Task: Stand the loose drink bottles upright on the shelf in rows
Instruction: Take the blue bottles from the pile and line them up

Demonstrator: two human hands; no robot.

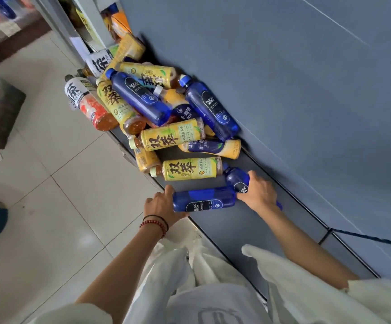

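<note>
Grey-blue shelving is running diagonally across the view, its low shelf (248,230) backed by a plain back panel (307,90), with a pale tiled floor (61,183) lying off the front edge. No bottle is standing yet; the whole heap of drink bottles (154,101) is lying on its sides at the far end.

The left hand (159,206) is gripping the base end of the front Bolsa Soda bottle (204,199), which is lying across the shelf. The thumb is resting on top, and the other fingers are curling underneath, mostly out of sight. The right hand (257,192) is wrapping its fingers over the rear Bolsa Soda bottle (236,177), which is lying close to the back panel with its cap pointing toward the heap. The two blue bottles are touching where they meet.

Several risks are showing:

- **Bottles colliding:** tipping both bottles up at once is likely to knock one against the other or against the panel.
- **A bottle rolling off:** the yellow tea bottle (190,169) is lying just beside both hands, and a nudge could send it rolling toward the open front edge.
- **The heap sliding:** the red-labelled tea bottle (91,106) is already overhanging that edge. Any shove passed through the loosely stacked heap could drop it onto the tiles.
- **A standing bottle toppling:** a tall, narrow bottle stood too close to the heap could fall if the pile shifts.
</note>
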